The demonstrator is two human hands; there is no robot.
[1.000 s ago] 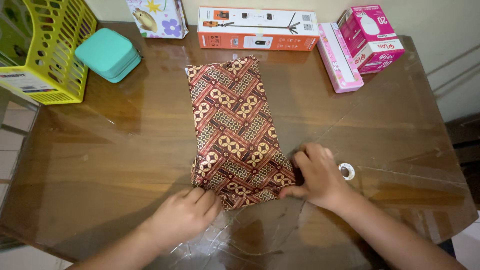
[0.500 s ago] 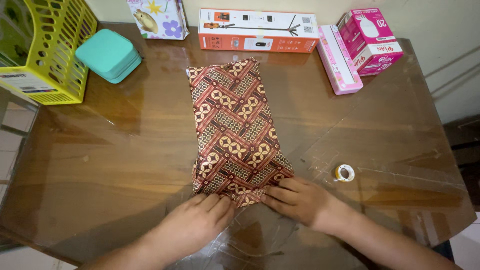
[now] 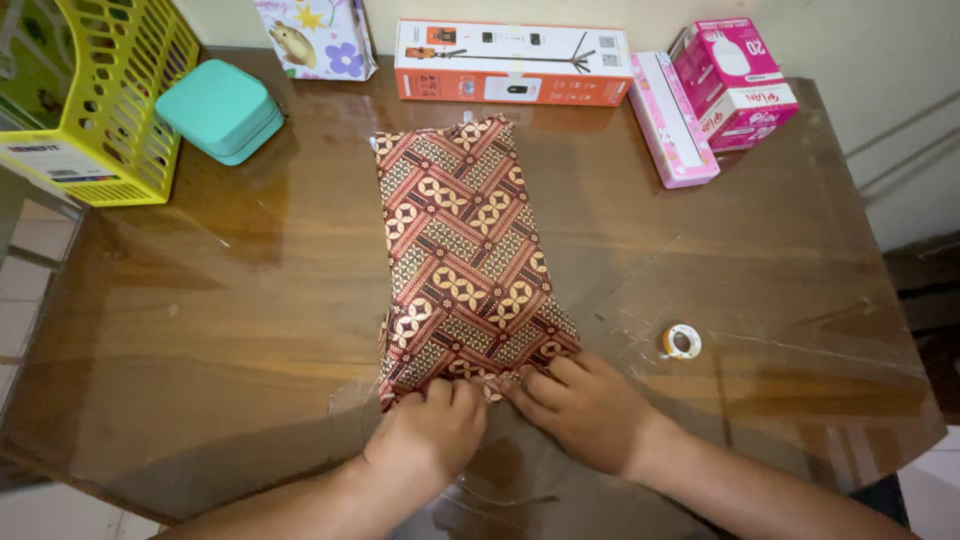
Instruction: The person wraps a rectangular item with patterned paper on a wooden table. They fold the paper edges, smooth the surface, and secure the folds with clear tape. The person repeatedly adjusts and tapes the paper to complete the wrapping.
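Note:
A long parcel wrapped in brown patterned batik paper point(image 3: 458, 250) lies lengthwise on the glossy wooden table point(image 3: 230, 300). My left hand point(image 3: 432, 432) and my right hand point(image 3: 578, 404) sit side by side at its near end. Their fingertips press the folded paper flap down against the table. A small roll of clear tape point(image 3: 682, 342) lies to the right of my right hand, apart from it.
A yellow plastic basket point(image 3: 95, 95) stands at the far left, a teal case point(image 3: 220, 108) beside it. Along the back wall are an illustrated bag point(image 3: 312, 35), an orange and white box point(image 3: 510, 60) and pink boxes point(image 3: 735, 80). The table edge runs close on the right.
My right hand left the parcel's right corner and came to the middle of the near end. My left hand slid right to meet it. Both now press the flap.

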